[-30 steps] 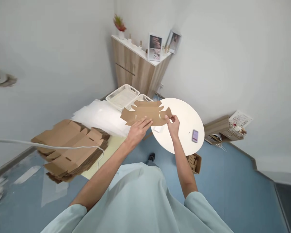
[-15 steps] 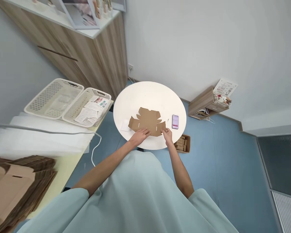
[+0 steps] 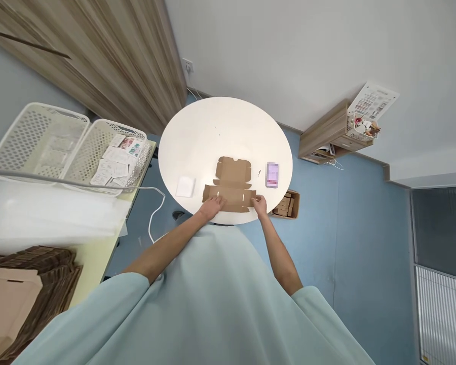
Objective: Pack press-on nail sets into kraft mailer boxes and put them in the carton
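Observation:
An unfolded brown cardboard box blank (image 3: 233,173) lies on the round white table (image 3: 190,137), with its slotted panel on my side. My left hand (image 3: 212,207) rests on the near left part of the blank, its fingers stretched out over the cardboard. At the right end, my right hand (image 3: 260,206) pinches the side flap between thumb and fingers. A phone with a lit pinkish screen (image 3: 272,175) lies to the right of the blank. On the left, near the table's rim, is a small white square stack (image 3: 186,186).
On the left side table are two white baskets (image 3: 76,147), one with printed cards, above white sheets (image 3: 53,215) and stacked cardboard blanks (image 3: 57,284). A carton of small brown boxes (image 3: 287,205) stands on the floor at right. A white cable (image 3: 155,191) hangs at left.
The blank has turned to lie squarer to me, and its side flap at right looks flatter. Both hands stay on it. My view has shifted, dropping the cabinet top out of sight.

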`<action>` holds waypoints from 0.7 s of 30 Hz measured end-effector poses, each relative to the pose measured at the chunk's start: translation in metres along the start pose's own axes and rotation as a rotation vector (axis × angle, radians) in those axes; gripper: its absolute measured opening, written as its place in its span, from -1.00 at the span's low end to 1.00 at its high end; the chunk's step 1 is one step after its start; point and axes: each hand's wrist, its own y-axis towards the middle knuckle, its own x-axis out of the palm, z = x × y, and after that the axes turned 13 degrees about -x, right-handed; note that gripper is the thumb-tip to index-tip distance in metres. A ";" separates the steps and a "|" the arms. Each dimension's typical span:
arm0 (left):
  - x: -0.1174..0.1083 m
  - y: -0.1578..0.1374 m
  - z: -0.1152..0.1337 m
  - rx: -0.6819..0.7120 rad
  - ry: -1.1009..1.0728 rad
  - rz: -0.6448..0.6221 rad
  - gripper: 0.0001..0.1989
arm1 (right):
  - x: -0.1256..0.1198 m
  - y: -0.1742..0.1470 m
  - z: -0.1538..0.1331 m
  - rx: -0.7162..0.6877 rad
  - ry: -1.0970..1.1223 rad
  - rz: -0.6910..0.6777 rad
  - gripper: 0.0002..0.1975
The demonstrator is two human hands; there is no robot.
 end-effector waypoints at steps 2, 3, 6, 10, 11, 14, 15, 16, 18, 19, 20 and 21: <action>0.001 -0.004 -0.012 -0.106 -0.051 -0.024 -0.24 | 0.004 0.009 -0.005 -0.001 -0.080 0.030 -0.51; 0.001 -0.006 -0.018 -0.140 -0.078 -0.043 -0.22 | 0.007 0.013 -0.010 -0.013 -0.125 0.023 -0.47; -0.001 -0.010 -0.031 -0.201 -0.158 -0.119 -0.33 | 0.021 0.029 -0.027 -0.094 -0.200 -0.113 -0.37; -0.003 -0.011 -0.033 -0.292 -0.277 -0.184 -0.48 | 0.044 0.052 -0.047 -0.129 -0.279 -0.261 -0.28; -0.003 -0.010 -0.032 -0.313 -0.309 -0.187 -0.48 | 0.049 0.057 -0.051 -0.129 -0.292 -0.285 -0.27; -0.004 -0.009 -0.029 -0.363 -0.384 -0.184 -0.48 | 0.057 0.065 -0.056 -0.137 -0.282 -0.353 -0.22; -0.004 -0.009 -0.028 -0.373 -0.396 -0.183 -0.50 | 0.057 0.066 -0.056 -0.144 -0.270 -0.376 -0.20; -0.004 -0.010 -0.028 -0.379 -0.402 -0.184 -0.52 | 0.057 0.065 -0.056 -0.152 -0.261 -0.394 -0.19; -0.006 -0.010 -0.028 -0.391 -0.418 -0.191 -0.58 | 0.054 0.060 -0.055 -0.170 -0.263 -0.418 -0.15; -0.007 -0.010 -0.029 -0.401 -0.438 -0.193 -0.59 | 0.051 0.056 -0.055 -0.184 -0.273 -0.431 -0.12; -0.009 -0.010 -0.030 -0.415 -0.464 -0.191 -0.59 | 0.049 0.052 -0.054 -0.199 -0.291 -0.450 -0.07; -0.011 -0.009 -0.030 -0.435 -0.491 -0.187 -0.57 | 0.047 0.047 -0.054 -0.213 -0.318 -0.477 -0.01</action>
